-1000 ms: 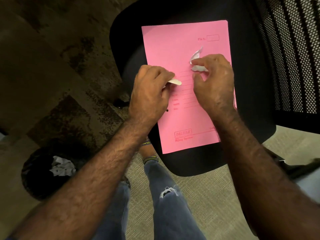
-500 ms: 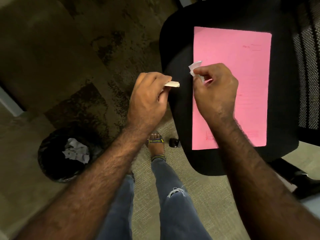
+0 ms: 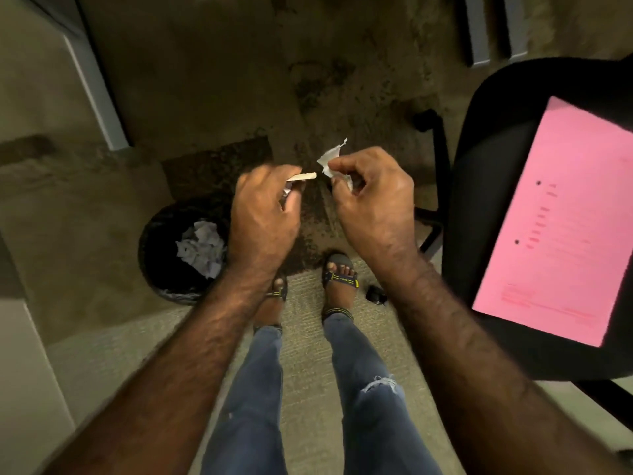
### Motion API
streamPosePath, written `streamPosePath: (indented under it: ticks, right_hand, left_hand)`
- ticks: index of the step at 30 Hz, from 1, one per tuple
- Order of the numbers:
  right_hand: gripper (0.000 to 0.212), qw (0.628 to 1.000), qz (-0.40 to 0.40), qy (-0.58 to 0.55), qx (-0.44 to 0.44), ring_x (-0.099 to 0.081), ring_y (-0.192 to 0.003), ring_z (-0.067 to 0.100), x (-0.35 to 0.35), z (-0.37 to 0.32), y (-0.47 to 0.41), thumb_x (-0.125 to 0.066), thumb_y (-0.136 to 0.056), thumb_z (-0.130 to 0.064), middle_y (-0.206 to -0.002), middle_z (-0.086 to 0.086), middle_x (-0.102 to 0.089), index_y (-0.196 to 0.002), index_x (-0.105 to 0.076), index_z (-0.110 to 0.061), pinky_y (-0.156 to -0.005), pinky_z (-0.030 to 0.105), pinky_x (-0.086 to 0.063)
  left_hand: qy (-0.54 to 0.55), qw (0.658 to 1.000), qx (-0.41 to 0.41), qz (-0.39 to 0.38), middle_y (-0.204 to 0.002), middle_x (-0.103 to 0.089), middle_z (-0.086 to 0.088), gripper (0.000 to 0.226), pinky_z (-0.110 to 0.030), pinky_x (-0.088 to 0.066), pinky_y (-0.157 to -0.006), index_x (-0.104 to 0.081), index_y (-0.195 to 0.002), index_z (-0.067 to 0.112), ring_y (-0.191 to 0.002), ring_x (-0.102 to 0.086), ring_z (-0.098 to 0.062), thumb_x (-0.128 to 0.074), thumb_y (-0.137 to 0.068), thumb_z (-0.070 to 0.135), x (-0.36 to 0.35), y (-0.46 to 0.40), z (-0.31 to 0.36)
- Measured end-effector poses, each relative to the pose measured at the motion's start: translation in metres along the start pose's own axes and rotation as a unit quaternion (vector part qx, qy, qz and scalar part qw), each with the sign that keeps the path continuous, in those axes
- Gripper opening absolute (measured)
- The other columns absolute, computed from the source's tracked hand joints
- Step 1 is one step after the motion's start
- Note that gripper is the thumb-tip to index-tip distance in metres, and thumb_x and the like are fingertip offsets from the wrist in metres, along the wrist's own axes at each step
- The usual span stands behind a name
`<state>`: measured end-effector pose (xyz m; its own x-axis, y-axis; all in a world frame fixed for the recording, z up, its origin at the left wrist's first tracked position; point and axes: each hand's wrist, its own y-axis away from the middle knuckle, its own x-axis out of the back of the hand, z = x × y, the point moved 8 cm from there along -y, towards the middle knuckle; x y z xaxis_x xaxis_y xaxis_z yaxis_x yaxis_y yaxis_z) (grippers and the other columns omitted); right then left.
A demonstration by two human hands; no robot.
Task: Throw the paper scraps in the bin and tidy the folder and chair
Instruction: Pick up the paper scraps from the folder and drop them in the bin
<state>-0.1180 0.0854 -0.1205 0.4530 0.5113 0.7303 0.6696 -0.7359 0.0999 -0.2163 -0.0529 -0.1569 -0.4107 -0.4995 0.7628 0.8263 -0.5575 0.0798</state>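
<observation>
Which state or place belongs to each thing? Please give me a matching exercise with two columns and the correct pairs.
Things:
1. folder
2. bin
3. left hand
4. chair

States or places:
A. pinches a paper scrap
B. black seat, at the right of the view
C. pink, lying flat on the seat
D. on the floor, crumpled paper inside

Pairs: 1-C, 2-D, 3-A, 4-B

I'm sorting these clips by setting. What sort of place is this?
Probably an office or study room: a black swivel chair carrying a pink paper file folder, patterned carpet tiles, and a round black bin lined with a bag and holding torn paper.
</observation>
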Motion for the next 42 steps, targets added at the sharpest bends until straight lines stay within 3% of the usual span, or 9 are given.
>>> streamPosePath:
  ticks: [3, 7, 13, 20, 24, 33, 37, 42]
  right_hand:
    - [0.016, 0.999, -0.042, 0.004, 0.024, -0.070, -0.099, 0.020, -0.038, -0.030, 0.013, -0.073, -0.092, -0.007, -0.106, 0.001, -0.073, -0.105, -0.081, -0.013, -0.089, 0.042, -0.060]
    - [0.018, 0.994, -0.099, 0.014, 0.044, -0.069, -0.100, 0.025, -0.085, -0.060, 0.032, -0.072, -0.092, -0.006, -0.108, 0.005, -0.073, -0.106, -0.081, -0.012, -0.091, 0.045, -0.059]
    - [0.022, 0.982, -0.169, 0.039, 0.076, -0.069, -0.105, 0.028, -0.146, -0.094, 0.060, -0.070, -0.090, -0.005, -0.110, 0.007, -0.072, -0.108, -0.081, -0.012, -0.092, 0.044, -0.058]
    - [0.025, 0.961, -0.228, 0.095, 0.123, -0.069, -0.107, 0.029, -0.208, -0.123, 0.086, -0.069, -0.089, -0.008, -0.111, 0.008, -0.071, -0.110, -0.081, -0.015, -0.091, 0.035, -0.055]
    - [0.027, 0.946, -0.268, 0.120, 0.140, -0.067, -0.110, 0.029, -0.239, -0.134, 0.096, -0.068, -0.091, -0.010, -0.115, 0.008, -0.071, -0.113, -0.081, -0.018, -0.092, 0.036, -0.054]
    - [0.029, 0.900, -0.383, 0.155, 0.140, -0.069, -0.117, 0.024, -0.281, -0.128, 0.111, -0.073, -0.093, -0.022, -0.127, 0.003, -0.071, -0.121, -0.076, -0.025, -0.096, 0.033, -0.058]
    - [0.027, 0.904, -0.386, 0.137, 0.123, -0.071, -0.114, 0.025, -0.270, -0.118, 0.106, -0.074, -0.092, -0.022, -0.124, 0.005, -0.074, -0.119, -0.077, -0.024, -0.098, 0.039, -0.059]
    - [0.026, 0.921, -0.358, 0.116, 0.103, -0.071, -0.111, 0.025, -0.230, -0.093, 0.096, -0.077, -0.091, -0.020, -0.117, 0.006, -0.075, -0.116, -0.078, -0.019, -0.099, 0.039, -0.057]
  left_hand:
    - [-0.007, 0.999, 0.034, 0.031, -0.108, -0.073, -0.010, 0.028, -0.035, -0.048, -0.089, -0.076, -0.114, 0.011, -0.103, -0.064, -0.032, -0.069, -0.088, 0.006, 0.026, 0.015, -0.043]
    - [-0.006, 0.996, 0.061, 0.064, -0.108, -0.074, -0.008, 0.022, -0.024, -0.043, -0.092, -0.077, -0.112, 0.010, -0.105, -0.065, -0.030, -0.071, -0.091, 0.008, 0.059, 0.041, -0.096]
    - [-0.007, 0.988, 0.125, 0.091, -0.114, -0.074, -0.011, 0.023, -0.038, -0.050, -0.099, -0.077, -0.115, 0.007, -0.111, -0.065, -0.032, -0.072, -0.094, 0.012, 0.092, 0.076, -0.167]
    - [0.004, 0.980, 0.156, 0.125, -0.114, -0.073, -0.012, 0.023, -0.038, -0.050, -0.097, -0.076, -0.116, 0.006, -0.110, -0.065, -0.033, -0.071, -0.095, 0.011, 0.116, 0.101, -0.210]
    - [0.008, 0.973, 0.186, 0.138, -0.116, -0.072, -0.012, 0.024, -0.036, -0.051, -0.097, -0.074, -0.118, 0.006, -0.114, -0.064, -0.033, -0.072, -0.095, 0.012, 0.121, 0.112, -0.232]
    - [0.015, 0.968, 0.222, 0.114, -0.126, -0.064, -0.013, 0.039, -0.041, -0.055, -0.099, -0.068, -0.128, 0.009, -0.119, -0.063, -0.031, -0.077, -0.091, 0.015, 0.100, 0.132, -0.254]
    - [0.010, 0.969, 0.225, 0.099, -0.125, -0.065, -0.015, 0.038, -0.048, -0.054, -0.100, -0.069, -0.127, 0.007, -0.118, -0.063, -0.034, -0.077, -0.092, 0.016, 0.088, 0.136, -0.247]
    - [0.017, 0.973, 0.208, 0.095, -0.122, -0.067, -0.013, 0.035, -0.045, -0.055, -0.101, -0.070, -0.125, 0.007, -0.119, -0.063, -0.033, -0.076, -0.093, 0.019, 0.073, 0.128, -0.213]
